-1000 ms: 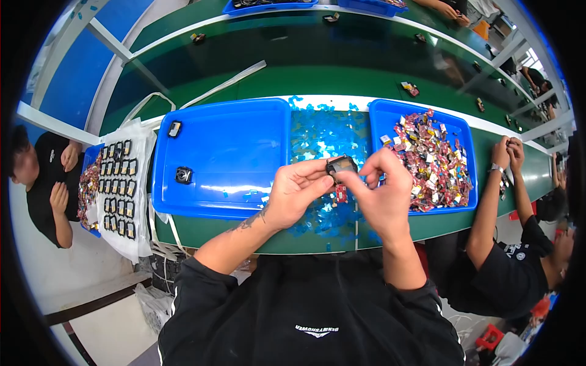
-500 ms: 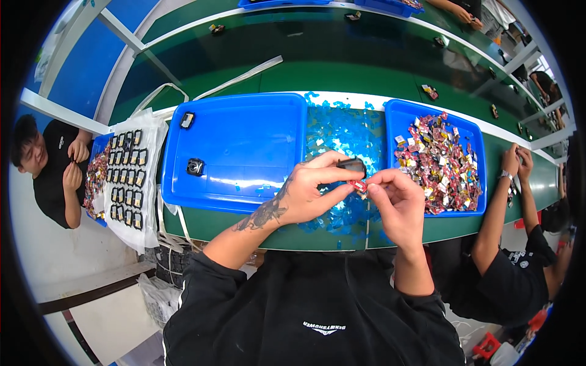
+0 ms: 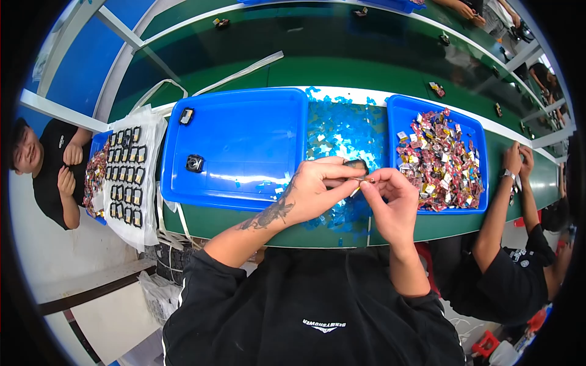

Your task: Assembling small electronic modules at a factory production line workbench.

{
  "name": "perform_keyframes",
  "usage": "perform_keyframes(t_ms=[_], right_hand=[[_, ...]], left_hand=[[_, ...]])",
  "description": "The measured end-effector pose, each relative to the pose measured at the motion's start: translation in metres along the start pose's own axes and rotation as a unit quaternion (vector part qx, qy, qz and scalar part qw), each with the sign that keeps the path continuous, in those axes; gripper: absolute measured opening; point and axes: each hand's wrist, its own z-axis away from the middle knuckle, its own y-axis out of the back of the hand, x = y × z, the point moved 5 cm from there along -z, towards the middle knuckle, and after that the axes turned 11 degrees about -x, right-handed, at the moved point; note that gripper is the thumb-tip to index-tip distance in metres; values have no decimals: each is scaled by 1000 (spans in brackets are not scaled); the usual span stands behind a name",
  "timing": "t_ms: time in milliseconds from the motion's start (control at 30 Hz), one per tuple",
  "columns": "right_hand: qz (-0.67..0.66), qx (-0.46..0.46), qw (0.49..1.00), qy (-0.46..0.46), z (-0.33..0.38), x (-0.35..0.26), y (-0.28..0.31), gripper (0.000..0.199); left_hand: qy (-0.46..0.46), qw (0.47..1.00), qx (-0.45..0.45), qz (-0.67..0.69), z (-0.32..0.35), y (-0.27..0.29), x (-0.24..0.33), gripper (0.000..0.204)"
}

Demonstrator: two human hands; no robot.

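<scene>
Head view: left hand (image 3: 314, 189) grips black case (image 3: 355, 164), held over the table between two trays; right hand (image 3: 394, 201) pinches small part (image 3: 366, 180) just beside it, fingers covering most. Likely held close together so both thumbs reach. Blue scraps (image 3: 339, 125) litter the table beneath. Left tray (image 3: 244, 134) holds two black pieces (image 3: 194, 163); right tray (image 3: 400, 111) heaped with small parts, near right hand. Nothing blocks hands.

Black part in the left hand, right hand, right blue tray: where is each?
Black part (image 3: 356, 164): head view, on its uncovered far side.
Right hand (image 3: 395, 198): head view, middle of the hand.
Right blue tray (image 3: 404, 114): head view, bare floor, far left corner.
</scene>
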Motion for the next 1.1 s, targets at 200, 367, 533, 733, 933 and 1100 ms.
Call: perform_keyframes(t_ms=[200, 367, 533, 733, 933, 1100], right_hand=[[16, -9, 1000, -22, -3, 0, 3, 9], [106, -31, 993, -29, -6, -2, 9, 10], [170, 3, 985, 0, -9, -1, 10, 33], [105, 34, 993, 29, -6, -4, -6, 36], [-21, 5, 1000, 7, -14, 8, -11, 32], [58, -48, 997, 16, -32, -2, -4, 36]], left_hand=[[-38, 991, 19, 130, 0, 0, 1, 35], [-46, 997, 20, 66, 1, 0, 4, 35], [-54, 994, 38, 83, 0, -3, 5, 37], [-33, 969, 36, 242, -4, -6, -9, 42], [-60, 966, 49, 247, -1, -3, -11, 37], [-41, 986, 90, 135, 2, 4, -2, 39]])
